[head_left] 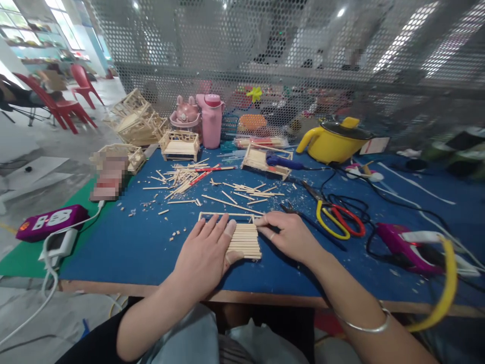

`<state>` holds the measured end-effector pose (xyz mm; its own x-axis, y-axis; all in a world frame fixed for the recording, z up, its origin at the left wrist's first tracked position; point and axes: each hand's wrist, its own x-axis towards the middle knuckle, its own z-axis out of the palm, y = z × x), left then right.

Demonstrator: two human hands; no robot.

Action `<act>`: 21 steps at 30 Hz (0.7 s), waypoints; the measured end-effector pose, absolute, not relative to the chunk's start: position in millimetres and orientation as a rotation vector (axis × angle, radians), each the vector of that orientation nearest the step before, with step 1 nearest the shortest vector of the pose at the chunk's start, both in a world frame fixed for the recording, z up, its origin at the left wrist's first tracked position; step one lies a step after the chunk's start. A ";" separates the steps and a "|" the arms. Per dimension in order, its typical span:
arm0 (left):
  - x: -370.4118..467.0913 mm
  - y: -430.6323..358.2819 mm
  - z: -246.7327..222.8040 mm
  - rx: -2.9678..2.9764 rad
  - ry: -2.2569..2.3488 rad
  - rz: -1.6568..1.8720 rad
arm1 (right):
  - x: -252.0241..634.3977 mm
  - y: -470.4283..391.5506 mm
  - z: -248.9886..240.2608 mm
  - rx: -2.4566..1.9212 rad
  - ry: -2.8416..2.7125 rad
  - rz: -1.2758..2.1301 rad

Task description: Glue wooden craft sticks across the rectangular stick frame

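A small panel of pale wooden sticks (246, 241), laid side by side, lies on the blue table mat near the front edge. A narrow stick frame joins its far side. My left hand (207, 247) lies flat over the panel's left part with its fingers stretched forward, hiding that part. At the panel's far right corner, my right hand (286, 233) pinches with thumb and forefinger; what is between the fingertips is too small to make out. Loose sticks (257, 192) are scattered just beyond the panel.
Scissors (335, 217) and pliers (316, 233) lie right of my right hand. Behind are a glue gun (284, 162) on a stick model, a yellow pot (333, 144), a pink flask (212, 121) and a miniature bed (180, 145). Cables run along the right; a phone (109, 178) lies left.
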<state>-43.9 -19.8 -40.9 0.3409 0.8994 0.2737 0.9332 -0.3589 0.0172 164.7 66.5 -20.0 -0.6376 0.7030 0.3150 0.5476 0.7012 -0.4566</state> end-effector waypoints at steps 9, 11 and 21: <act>-43.1 -20.5 -40.6 -2.461 -1.704 -0.388 | 164.1 62.2 -19.4 -1.124 -2.342 0.597; -41.4 -19.8 -39.9 -2.472 -1.735 -0.416 | 162.5 62.5 -19.1 -1.113 -2.355 0.576; -73.7 -43.8 -51.1 -2.022 -2.359 -1.780 | 163.0 67.8 -17.5 -1.046 -2.424 0.495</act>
<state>-73.7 -43.8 -51.1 -0.2974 0.9201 0.2548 0.4974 -0.0785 0.8639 163.0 67.8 -17.5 -0.6102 0.7480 0.2613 0.5857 0.6479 -0.4870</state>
